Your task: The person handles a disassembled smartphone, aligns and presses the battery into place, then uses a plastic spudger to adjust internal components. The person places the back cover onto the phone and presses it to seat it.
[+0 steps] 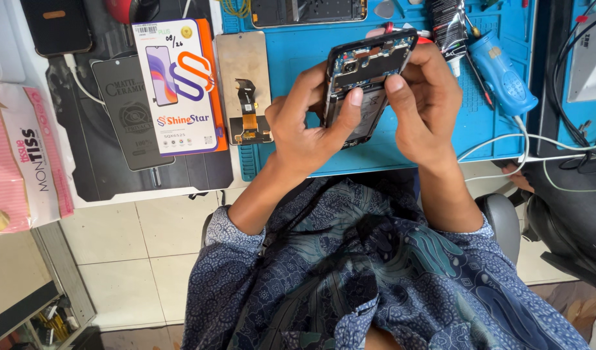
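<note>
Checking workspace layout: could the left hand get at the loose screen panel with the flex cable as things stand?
Probably yes: the screen panel lies uncovered on the blue mat beside the left hand, though that hand grips the opened phone.

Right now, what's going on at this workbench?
A person holds an opened phone, its back cover off and its insides showing, in both hands above a blue work mat. The left hand grips its lower side with the thumb pressed on it; the right hand holds its upper edge. On the mat to the left lies a separate screen panel, beside a printed parts box. A blue tool lies to the right.
</note>
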